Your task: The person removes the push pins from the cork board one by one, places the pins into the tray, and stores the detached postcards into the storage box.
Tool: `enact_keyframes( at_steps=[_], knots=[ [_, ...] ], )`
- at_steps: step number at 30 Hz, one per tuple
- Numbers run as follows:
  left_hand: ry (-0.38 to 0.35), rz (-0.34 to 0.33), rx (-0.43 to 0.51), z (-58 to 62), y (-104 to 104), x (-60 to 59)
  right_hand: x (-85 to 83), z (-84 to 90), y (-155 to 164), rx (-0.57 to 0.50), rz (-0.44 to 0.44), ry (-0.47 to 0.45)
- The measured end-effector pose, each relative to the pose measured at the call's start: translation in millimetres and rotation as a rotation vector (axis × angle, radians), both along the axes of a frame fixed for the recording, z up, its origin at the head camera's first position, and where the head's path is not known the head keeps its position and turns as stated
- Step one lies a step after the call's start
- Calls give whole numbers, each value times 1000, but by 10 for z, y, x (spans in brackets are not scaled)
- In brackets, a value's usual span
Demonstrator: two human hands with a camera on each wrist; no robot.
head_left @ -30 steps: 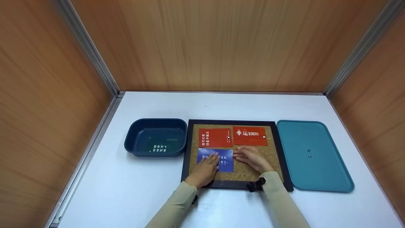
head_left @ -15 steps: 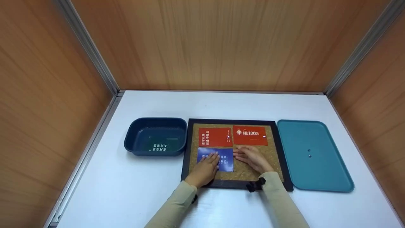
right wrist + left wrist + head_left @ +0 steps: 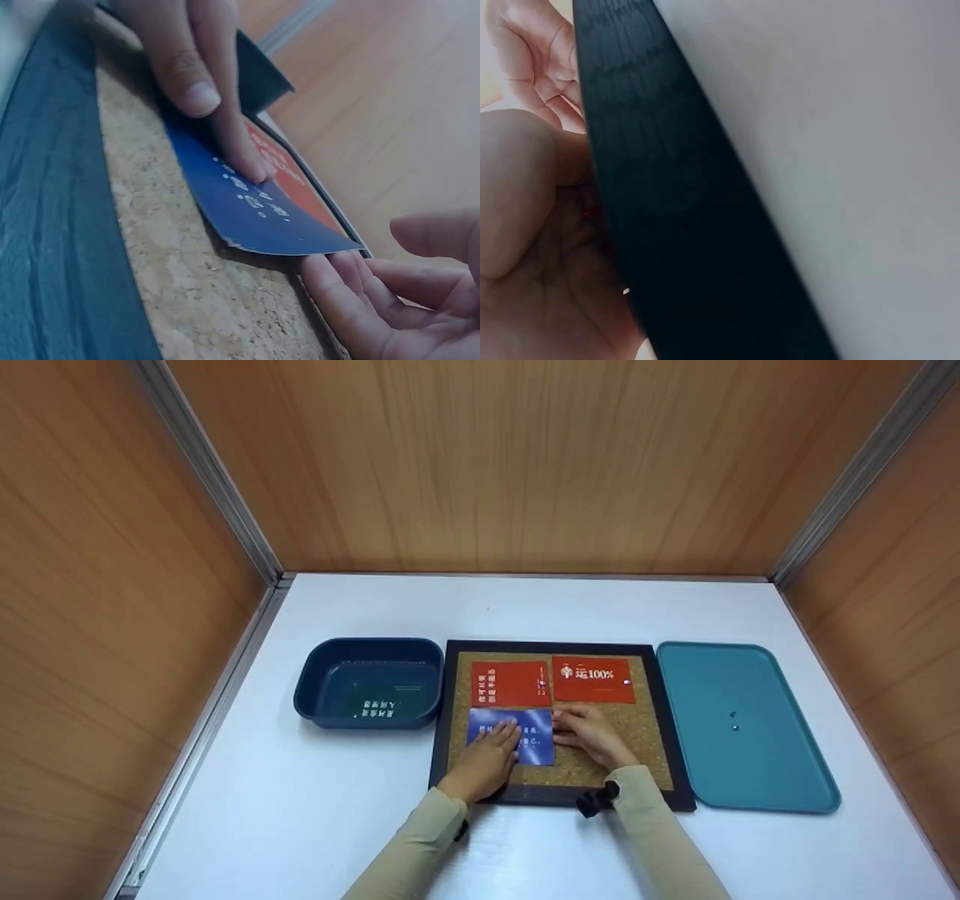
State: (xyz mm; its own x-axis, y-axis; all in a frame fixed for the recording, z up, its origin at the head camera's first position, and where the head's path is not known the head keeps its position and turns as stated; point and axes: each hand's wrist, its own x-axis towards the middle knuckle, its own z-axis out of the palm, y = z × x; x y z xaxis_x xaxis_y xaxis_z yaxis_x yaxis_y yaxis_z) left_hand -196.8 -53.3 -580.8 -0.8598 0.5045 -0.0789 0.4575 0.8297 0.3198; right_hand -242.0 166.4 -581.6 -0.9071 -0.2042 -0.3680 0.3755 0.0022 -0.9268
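Left hand (image 3: 487, 754) pressing blue card (image 3: 534, 733) flat onto cork board (image 3: 600, 776), lower centre; right hand (image 3: 592, 735) fingers spread, sliding under card's lifted edge. Best keeping left pressure steady.

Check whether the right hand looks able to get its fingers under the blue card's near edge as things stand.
Probably yes. The right hand lies on the cork board right beside the blue card, whose corner is lifted off the cork, with fingertips at that edge. The left hand presses the card's other side.
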Motion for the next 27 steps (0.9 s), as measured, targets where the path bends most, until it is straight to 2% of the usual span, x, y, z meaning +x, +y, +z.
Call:
enact_keyframes(
  at_steps=[6,17,27],
  knots=[
    [-18,-1,-2,4,3,-9,6,-17,-48,71,31,53],
    [-13,-3,7,6,6,-2,49,-53,-130,238,8,116],
    [-12,-7,-16,-3,-2,-2,20,-106,-150,292,-6,125]
  ],
)
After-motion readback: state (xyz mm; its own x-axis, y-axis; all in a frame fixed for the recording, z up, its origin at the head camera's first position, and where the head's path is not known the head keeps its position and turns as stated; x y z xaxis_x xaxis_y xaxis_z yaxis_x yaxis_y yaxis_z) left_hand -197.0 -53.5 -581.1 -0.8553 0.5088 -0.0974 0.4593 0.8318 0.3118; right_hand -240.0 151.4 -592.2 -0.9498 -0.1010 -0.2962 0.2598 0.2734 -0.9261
